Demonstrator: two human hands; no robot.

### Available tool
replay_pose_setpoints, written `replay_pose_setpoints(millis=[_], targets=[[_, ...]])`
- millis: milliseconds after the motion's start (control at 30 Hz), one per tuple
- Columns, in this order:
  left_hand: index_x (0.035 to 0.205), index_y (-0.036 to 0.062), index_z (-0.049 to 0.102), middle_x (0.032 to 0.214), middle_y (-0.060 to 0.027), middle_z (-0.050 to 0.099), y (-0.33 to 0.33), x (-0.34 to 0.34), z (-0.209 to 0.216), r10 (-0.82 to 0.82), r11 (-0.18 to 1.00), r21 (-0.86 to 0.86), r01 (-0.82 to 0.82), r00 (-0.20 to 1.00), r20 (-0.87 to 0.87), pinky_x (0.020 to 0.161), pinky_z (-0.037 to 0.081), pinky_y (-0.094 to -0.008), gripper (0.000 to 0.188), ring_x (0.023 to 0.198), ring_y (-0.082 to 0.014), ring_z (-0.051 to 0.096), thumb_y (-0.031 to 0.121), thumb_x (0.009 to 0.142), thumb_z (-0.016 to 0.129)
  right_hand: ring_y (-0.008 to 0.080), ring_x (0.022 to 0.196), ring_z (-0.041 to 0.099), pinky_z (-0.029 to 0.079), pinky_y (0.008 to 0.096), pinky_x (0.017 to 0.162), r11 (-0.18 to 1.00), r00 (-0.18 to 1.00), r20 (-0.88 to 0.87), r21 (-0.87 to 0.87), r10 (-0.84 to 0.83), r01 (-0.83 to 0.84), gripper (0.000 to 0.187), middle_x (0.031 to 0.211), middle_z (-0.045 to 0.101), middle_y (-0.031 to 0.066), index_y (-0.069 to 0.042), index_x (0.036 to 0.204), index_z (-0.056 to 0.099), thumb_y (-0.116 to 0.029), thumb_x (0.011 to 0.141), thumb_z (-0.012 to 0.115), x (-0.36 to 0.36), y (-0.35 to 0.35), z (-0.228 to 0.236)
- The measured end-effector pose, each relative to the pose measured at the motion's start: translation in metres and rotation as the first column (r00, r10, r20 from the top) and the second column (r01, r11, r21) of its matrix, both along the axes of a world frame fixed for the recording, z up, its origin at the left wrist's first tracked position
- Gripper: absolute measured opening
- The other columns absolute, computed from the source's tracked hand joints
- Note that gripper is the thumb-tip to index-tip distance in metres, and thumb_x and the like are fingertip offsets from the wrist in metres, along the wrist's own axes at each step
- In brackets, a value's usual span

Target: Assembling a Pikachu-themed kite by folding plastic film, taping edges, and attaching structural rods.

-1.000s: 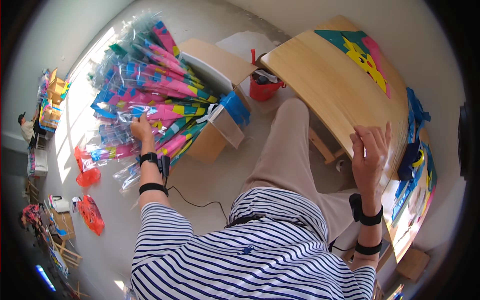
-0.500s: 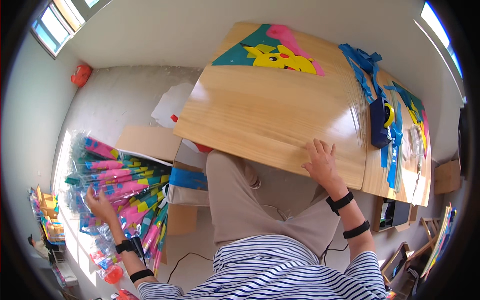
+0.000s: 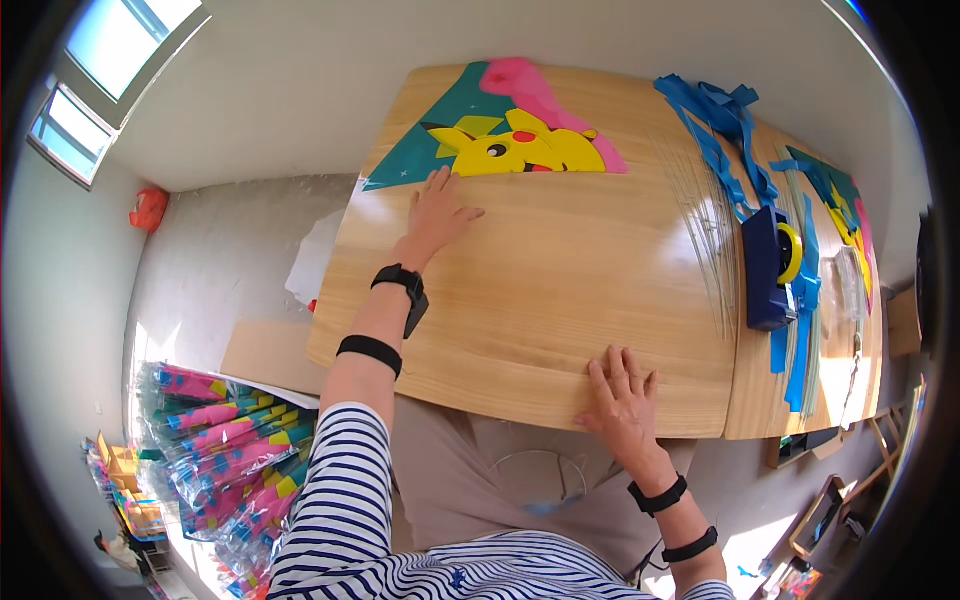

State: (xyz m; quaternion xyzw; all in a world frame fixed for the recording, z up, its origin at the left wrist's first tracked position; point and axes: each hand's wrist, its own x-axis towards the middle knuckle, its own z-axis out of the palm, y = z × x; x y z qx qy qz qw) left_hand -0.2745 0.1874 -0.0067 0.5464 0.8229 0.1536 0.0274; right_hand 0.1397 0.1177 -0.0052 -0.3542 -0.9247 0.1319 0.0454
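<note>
My left hand (image 3: 436,215) reaches across the wooden table (image 3: 530,290), palm down with the fingers stretched out. Its fingertips are at the lower edge of a printed sheet (image 3: 530,145), teal and pink with a yellow long-eared cartoon figure, lying flat at the far side. Whether they press on the sheet or only touch the wood beside it I cannot tell. Close to the near edge, my right hand (image 3: 622,405) rests on the tabletop with fingers spread, holding nothing.
Thin rods (image 3: 705,235) lie right of the middle, with blue fabric strips (image 3: 725,130) behind. A dark blue tape dispenser (image 3: 765,285) with yellow tape stands on the adjoining table. Bundles of plastic-wrapped colourful pieces (image 3: 230,440) are piled low on the left, by cardboard (image 3: 265,350).
My left hand has left the wrapped bundles and moved up and right onto the table beside the printed sheet. My right hand stays near the table's edge. The view has shifted.
</note>
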Motion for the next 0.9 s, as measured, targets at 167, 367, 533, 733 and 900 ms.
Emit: replay_pose_setpoints(millis=[167,367,533,733,900], targets=[[0.147,0.0047,0.039,0.156,-0.0127,0.035,0.022,0.008,-0.011,0.047,0.991,-0.127,-0.044,0.999,0.024,0.116,0.017,-0.0615,0.082,0.147,-0.0291,0.027,0.049,0.084,0.068,0.0404,0.143,0.030,0.029,0.0751,0.102,0.999,1.000,0.000,-0.040,-0.007,0.007,0.090,0.154,0.035,0.0199,-0.009,0.139,0.051,-0.029,0.060,0.089,-0.002,0.001,0.002],[0.141,0.0069,0.047,0.151,-0.0114,0.042,-0.023,0.023,0.001,-0.040,0.983,-0.182,0.029,0.997,-0.062,0.113,0.014,-0.0674,0.075,0.143,-0.0275,0.034,0.048,0.083,0.071,0.0417,0.143,0.029,0.028,0.0756,0.102,0.998,1.000,-0.009,-0.056,0.004,-0.004,0.088,0.154,0.033,0.0208,-0.008,0.140,0.050,-0.026,0.063,0.087,-0.006,-0.001,0.009],[0.136,0.0069,0.051,0.144,-0.0110,0.048,-0.073,0.052,0.007,-0.130,0.986,-0.110,0.128,0.992,-0.010,0.112,0.016,-0.0660,0.069,0.137,-0.0279,0.040,0.040,0.081,0.075,0.0415,0.142,0.030,0.028,0.0746,0.103,1.000,1.000,-0.001,-0.028,0.004,-0.004,0.085,0.154,0.033,0.0208,-0.008,0.140,0.050,-0.027,0.065,0.086,-0.003,-0.003,0.010],[0.123,0.0051,0.059,0.133,-0.0126,0.054,-0.140,0.085,0.007,-0.248,0.957,-0.122,0.262,0.961,0.122,0.110,0.027,-0.0567,0.056,0.127,-0.0304,0.046,0.024,0.074,0.079,0.0408,0.133,0.040,0.033,0.0659,0.103,0.998,0.990,-0.139,-0.055,-0.007,0.000,0.078,0.143,0.044,0.0210,-0.007,0.137,0.051,-0.022,0.068,0.083,0.005,0.011,0.001],[0.115,0.0030,0.061,0.122,-0.0134,0.057,-0.143,0.094,-0.006,-0.330,0.925,0.219,0.310,0.942,0.063,0.105,0.035,-0.0455,0.048,0.117,-0.0340,0.050,0.021,0.074,0.077,0.0398,0.112,0.051,0.045,0.0472,0.094,0.950,0.851,-0.459,0.044,-0.256,0.310,0.069,0.124,0.054,0.0239,0.000,0.131,0.051,-0.015,0.071,0.080,-0.011,0.071,-0.005]])
